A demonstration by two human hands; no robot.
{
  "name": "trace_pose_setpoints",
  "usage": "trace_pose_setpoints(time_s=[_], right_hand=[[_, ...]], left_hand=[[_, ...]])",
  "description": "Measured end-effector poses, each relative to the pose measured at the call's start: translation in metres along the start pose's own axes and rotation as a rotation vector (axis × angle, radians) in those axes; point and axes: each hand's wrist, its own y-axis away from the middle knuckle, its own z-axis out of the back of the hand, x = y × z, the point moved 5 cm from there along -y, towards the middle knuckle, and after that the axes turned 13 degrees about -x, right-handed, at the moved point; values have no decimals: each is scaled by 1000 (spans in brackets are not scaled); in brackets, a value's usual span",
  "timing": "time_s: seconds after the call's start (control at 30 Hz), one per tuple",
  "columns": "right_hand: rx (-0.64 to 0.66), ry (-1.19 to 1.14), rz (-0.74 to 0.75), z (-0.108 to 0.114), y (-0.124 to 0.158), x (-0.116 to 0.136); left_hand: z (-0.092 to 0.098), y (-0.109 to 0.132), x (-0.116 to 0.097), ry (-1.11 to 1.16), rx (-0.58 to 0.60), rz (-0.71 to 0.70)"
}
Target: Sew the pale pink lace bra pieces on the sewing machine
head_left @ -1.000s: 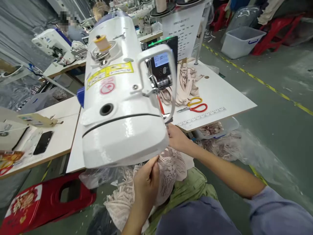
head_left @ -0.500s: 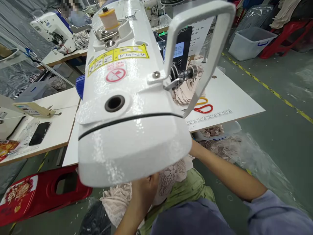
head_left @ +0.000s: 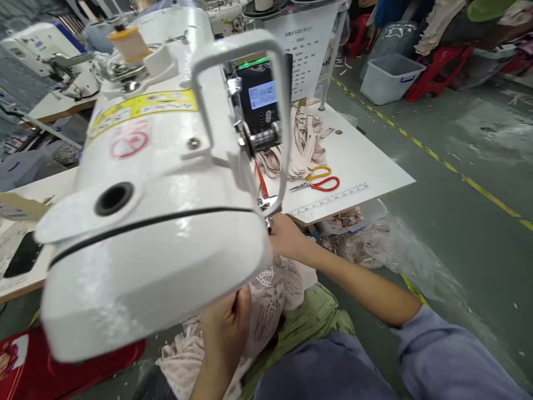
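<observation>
A big white sewing machine fills the view and hides the needle area. My left hand comes up from below, its fingers closed on pale pink lace fabric just under the machine head. My right hand reaches in from the right, resting against the same lace beside the metal presser parts; its fingertips are hidden behind the machine. More lace hangs down over my lap.
Red and yellow scissors and a heap of pink strips lie on the white table. A control panel glows behind the machine. A plastic bag of lace sits on the floor, a red stool at left.
The view has swung left and pulled back from the machine. My right hand shows again beside the presser parts. My left hand still grips the lace, now lower in view.
</observation>
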Motion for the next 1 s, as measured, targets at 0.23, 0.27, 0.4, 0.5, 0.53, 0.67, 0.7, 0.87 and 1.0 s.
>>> trace_pose_setpoints(time_s=[0.23, 0.27, 0.4, 0.5, 0.53, 0.67, 0.7, 0.87, 1.0], right_hand=[[-52, -125, -19, -2, 1, 1], [-60, -135, -20, -2, 1, 0], [-67, -110, -11, -3, 1, -1], [-60, -103, -15, -3, 0, -3], [-62, -111, -16, -3, 0, -3], [-48, -121, -21, -2, 1, -4], [-46, -118, -24, -2, 1, -4], [-51, -100, -8, 0, 1, -3], [-59, -119, -8, 1, 2, -3]], left_hand=[[7, 7, 17, -82, -123, 130], [8, 7, 19, -78, -126, 159], [8, 7, 21, -26, -141, 230], [5, 5, 19, 13, -131, 254], [4, 4, 18, 20, -122, 255], [1, 0, 12, 48, -106, 227], [1, -1, 11, 57, -108, 219], [1, -2, 8, 68, -113, 219], [-1, 4, 14, 44, -113, 310]])
